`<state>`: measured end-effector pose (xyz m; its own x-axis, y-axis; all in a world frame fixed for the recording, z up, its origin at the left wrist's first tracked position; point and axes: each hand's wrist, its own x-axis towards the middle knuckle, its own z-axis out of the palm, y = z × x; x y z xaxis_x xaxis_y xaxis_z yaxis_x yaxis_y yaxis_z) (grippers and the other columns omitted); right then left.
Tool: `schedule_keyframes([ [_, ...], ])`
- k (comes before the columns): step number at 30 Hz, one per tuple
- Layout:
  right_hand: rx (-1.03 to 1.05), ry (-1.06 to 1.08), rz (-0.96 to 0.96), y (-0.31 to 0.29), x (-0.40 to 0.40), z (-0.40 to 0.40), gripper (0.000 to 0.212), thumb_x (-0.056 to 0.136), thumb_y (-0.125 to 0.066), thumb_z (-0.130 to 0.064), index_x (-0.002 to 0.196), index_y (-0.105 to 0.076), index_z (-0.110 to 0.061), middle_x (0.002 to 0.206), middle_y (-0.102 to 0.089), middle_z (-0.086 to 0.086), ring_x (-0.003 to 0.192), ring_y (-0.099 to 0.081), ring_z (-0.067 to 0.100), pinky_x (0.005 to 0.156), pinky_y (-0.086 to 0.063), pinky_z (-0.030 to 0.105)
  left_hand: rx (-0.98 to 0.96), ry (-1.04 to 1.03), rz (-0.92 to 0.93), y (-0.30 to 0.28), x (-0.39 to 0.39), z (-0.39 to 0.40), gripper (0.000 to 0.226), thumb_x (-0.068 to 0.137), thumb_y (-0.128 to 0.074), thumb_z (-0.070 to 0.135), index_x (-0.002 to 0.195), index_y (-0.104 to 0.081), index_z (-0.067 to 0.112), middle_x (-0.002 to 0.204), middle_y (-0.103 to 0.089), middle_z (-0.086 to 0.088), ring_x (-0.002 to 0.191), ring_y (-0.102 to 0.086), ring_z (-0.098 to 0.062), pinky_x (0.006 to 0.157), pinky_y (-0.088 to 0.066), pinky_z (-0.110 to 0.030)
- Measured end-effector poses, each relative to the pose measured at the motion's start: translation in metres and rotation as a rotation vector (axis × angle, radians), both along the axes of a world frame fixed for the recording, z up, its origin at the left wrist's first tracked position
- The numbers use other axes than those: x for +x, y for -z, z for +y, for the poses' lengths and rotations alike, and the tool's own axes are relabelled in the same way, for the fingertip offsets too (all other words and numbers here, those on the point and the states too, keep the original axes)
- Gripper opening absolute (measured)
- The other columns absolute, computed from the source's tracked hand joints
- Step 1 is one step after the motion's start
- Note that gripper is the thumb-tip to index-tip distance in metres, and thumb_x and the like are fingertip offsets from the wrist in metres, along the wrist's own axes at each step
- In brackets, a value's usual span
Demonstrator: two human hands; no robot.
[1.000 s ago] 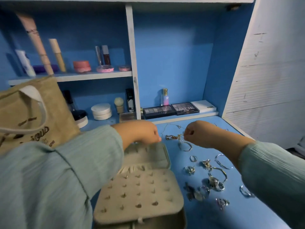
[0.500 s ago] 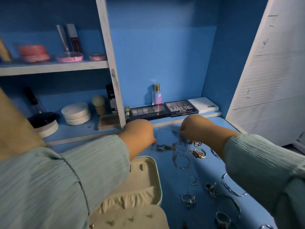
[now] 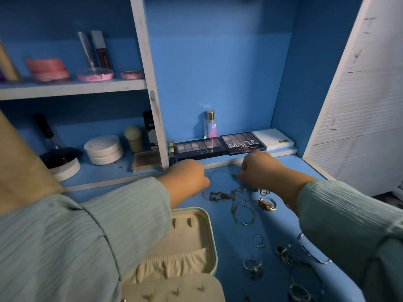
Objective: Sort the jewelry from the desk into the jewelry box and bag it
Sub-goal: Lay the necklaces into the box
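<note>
Silver chain (image 3: 220, 174) stretched between both hands, fingers curled, pinching it

At mid-frame the left hand (image 3: 187, 179) and right hand (image 3: 259, 168) are both curled, a thin chain (image 3: 220, 175) strung between them above the blue desk (image 3: 220, 240). Rings and bangles lie scattered lower right — the open jewelry box (image 3: 196, 243) sits at bottom centre.
</note>
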<state>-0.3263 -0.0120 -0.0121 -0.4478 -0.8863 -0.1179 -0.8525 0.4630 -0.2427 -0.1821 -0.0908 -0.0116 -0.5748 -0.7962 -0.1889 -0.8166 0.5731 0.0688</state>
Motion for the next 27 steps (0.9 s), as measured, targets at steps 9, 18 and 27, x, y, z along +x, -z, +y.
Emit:
schedule_keyframes([
  [9, -0.284, 0.101, -0.32, -0.035, 0.0, 0.029, 0.017, 0.09, -0.046, -0.014, 0.082, -0.061, -0.007, 0.083, -0.059, 0.01, 0.063, -0.046, 0.018, 0.05, -0.033, 0.024, 0.346, -0.174, 0.681, -0.032, 0.016, 0.006, 0.028, 0.092, -0.039, 0.016, 0.069, -0.055, 0.013, 0.092, -0.069, -0.009, 0.081, -0.064, -0.028, 0.071, -0.044, -0.031],
  [18, -0.5, 0.14, -0.58, -0.069, 0.021, 0.064, 0.022, 0.093, -0.043, -0.017, 0.079, -0.059, -0.012, 0.091, -0.067, 0.011, 0.076, -0.051, 0.02, 0.064, -0.042, 0.029, 0.46, -0.17, 0.995, -0.073, 0.036, 0.045, 0.025, 0.099, -0.031, 0.017, 0.08, -0.048, 0.016, 0.078, -0.06, 0.004, 0.069, -0.058, -0.006, 0.086, -0.049, -0.033],
  [27, -0.715, 0.273, -1.097, -0.092, 0.043, 0.097, 0.016, 0.095, -0.034, -0.01, 0.091, -0.05, -0.012, 0.081, -0.066, 0.006, 0.075, -0.06, 0.017, 0.066, -0.045, 0.028, 0.566, -0.222, 1.177, -0.103, 0.058, 0.08, 0.017, 0.1, -0.032, 0.013, 0.094, -0.047, 0.012, 0.082, -0.062, 0.001, 0.076, -0.06, -0.008, 0.081, -0.049, -0.025],
])
